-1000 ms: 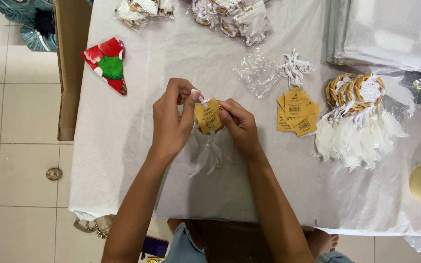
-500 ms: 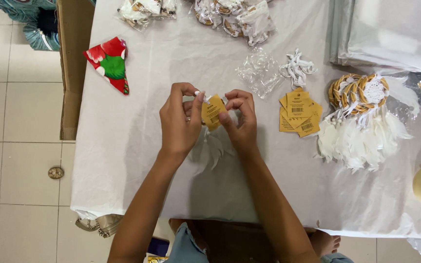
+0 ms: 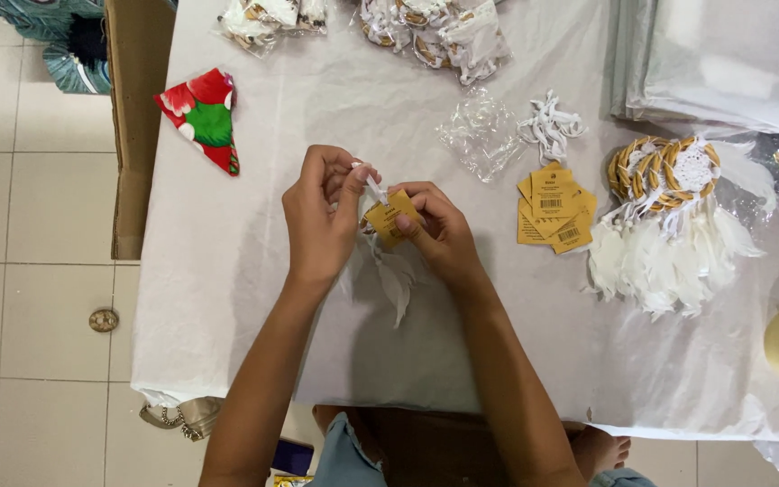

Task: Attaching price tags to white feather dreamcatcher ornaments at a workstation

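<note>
A small yellow-brown paper tag [image 3: 389, 216] sits between two bare hands, raised just above the middle of a table covered in white cloth [image 3: 254, 271]. The left hand [image 3: 320, 216] pinches a thin white ribbon or string [image 3: 375, 188] at the tag's upper edge, fingers closed on it. The right hand [image 3: 441, 234] grips the tag itself between thumb and fingers. The hands are close together, almost touching. White feathers [image 3: 396, 280] hang below the tag onto the cloth. To the right lies a stack of similar tags [image 3: 554, 207], and beside it a pile of small woven hoops with white feathers [image 3: 669, 216]. A crumpled clear plastic bag [image 3: 480, 135] and a bundle of white ribbons [image 3: 550, 124] lie above the stack. A red and green folded cloth [image 3: 205, 117] lies far left
</note>
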